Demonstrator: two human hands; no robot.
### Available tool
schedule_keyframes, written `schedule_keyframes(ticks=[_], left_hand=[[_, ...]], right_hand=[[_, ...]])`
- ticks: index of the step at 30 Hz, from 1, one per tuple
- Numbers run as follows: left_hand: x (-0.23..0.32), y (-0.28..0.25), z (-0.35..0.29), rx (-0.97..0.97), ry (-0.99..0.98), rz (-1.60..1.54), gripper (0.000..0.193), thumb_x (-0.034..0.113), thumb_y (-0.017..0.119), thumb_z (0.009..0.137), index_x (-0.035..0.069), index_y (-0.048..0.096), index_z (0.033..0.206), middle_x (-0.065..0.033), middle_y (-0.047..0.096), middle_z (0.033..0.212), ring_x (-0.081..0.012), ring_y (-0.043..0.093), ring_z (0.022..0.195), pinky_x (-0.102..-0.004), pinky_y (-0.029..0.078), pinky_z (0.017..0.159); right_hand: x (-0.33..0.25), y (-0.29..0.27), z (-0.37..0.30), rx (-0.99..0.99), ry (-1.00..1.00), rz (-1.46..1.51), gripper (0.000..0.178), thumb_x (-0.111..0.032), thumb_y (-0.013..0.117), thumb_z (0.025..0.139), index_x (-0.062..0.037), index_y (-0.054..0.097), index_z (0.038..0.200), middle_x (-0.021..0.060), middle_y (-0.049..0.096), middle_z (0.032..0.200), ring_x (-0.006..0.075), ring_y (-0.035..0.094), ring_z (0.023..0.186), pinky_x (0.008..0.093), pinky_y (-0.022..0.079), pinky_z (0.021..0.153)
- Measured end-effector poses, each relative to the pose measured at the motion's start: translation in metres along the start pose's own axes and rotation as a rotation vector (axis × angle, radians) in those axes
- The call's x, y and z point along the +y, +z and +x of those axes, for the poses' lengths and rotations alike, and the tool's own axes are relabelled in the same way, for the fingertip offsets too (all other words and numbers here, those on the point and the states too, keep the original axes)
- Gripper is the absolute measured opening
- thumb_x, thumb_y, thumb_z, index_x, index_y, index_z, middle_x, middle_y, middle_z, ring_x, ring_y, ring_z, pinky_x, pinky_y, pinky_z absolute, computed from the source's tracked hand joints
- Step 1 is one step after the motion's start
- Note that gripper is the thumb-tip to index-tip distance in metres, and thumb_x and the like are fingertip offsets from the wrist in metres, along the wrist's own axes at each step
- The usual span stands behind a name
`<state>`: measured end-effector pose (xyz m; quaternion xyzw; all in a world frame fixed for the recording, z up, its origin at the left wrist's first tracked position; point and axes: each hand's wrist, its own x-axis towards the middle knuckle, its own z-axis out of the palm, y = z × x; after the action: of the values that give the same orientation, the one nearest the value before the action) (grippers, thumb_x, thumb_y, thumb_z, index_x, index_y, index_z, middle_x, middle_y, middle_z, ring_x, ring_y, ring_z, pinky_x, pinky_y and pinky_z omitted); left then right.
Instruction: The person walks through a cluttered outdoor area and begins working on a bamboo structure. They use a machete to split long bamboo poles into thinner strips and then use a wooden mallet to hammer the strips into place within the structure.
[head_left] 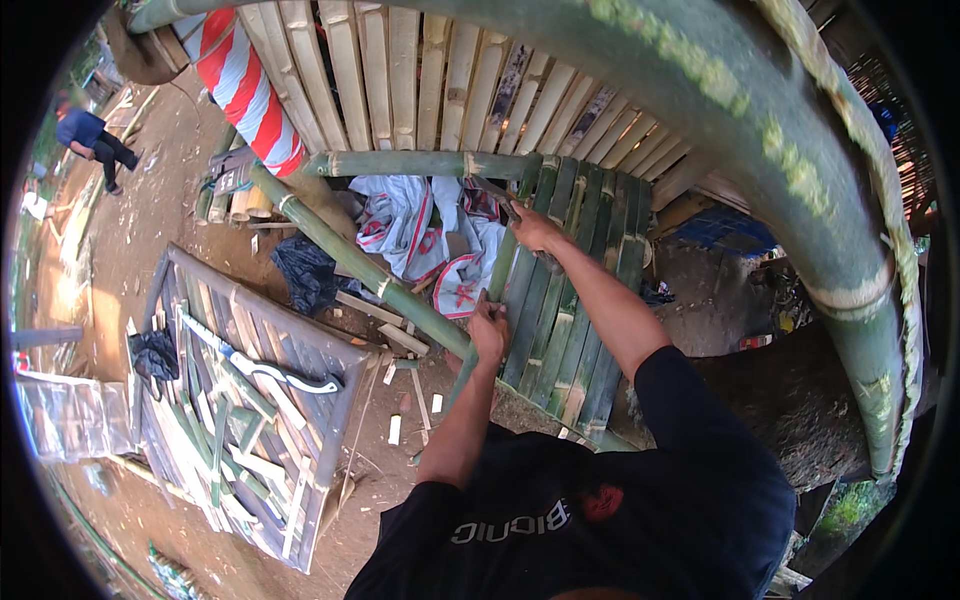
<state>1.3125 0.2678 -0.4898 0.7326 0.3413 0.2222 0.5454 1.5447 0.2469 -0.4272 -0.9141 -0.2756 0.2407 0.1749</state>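
A green bamboo strip [463,380] is pinched at the left edge of the slatted bench [575,300], beside the green pole [385,287], by the left hand [488,332], whose grip appears closed around it. Farther off, a dark tool [497,194] is held by the right hand [540,230], with the grip wrapped about it; the tool's exact kind cannot be told. If the tool were allowed to slip toward the near side, the left fingers could be struck, being exposed along that edge. Were the strip held too loosely, it could be twisted or dropped toward the white sacks [395,220]; if forced, it might be split.
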Motion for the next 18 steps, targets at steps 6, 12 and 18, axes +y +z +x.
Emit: schedule_keyframes(ticks=[6, 12, 18], left_hand=[[-0.009, 0.001, 0.004, -0.063, -0.172, -0.051, 0.011, 0.007, 0.068, 0.075, -0.001, 0.06, 0.075, -0.021, 0.052, 0.132, -0.0363, 0.062, 0.095, -0.0461, 0.042, 0.085], [-0.012, 0.008, 0.0, -0.028, -0.118, 0.14, 0.012, 0.012, 0.069, 0.073, 0.003, 0.062, 0.078, -0.015, 0.056, 0.13, -0.032, 0.061, 0.099, -0.05, 0.032, 0.091], [-0.021, 0.01, 0.002, -0.057, -0.122, 0.124, 0.01, 0.011, 0.068, 0.074, 0.005, 0.064, 0.081, -0.0157, 0.051, 0.135, -0.0322, 0.056, 0.11, -0.0533, 0.027, 0.095]], right_hand=[[-0.017, -0.013, 0.006, -0.098, 0.085, 0.169, 0.063, -0.028, 0.048, 0.093, -0.0167, 0.022, 0.149, 0.0099, 0.057, 0.065, 0.0187, 0.053, 0.046, 0.0365, 0.047, 0.046], [0.0, 0.021, 0.011, 0.219, 0.048, 0.407, 0.061, -0.033, 0.045, 0.095, -0.0102, 0.023, 0.147, 0.0113, 0.057, 0.067, 0.0196, 0.055, 0.047, 0.0367, 0.046, 0.044], [-0.028, 0.002, 0.05, 0.445, 0.238, 0.8, 0.058, -0.033, 0.042, 0.096, -0.0077, 0.023, 0.145, 0.0098, 0.054, 0.066, 0.0189, 0.052, 0.044, 0.0356, 0.045, 0.041]])
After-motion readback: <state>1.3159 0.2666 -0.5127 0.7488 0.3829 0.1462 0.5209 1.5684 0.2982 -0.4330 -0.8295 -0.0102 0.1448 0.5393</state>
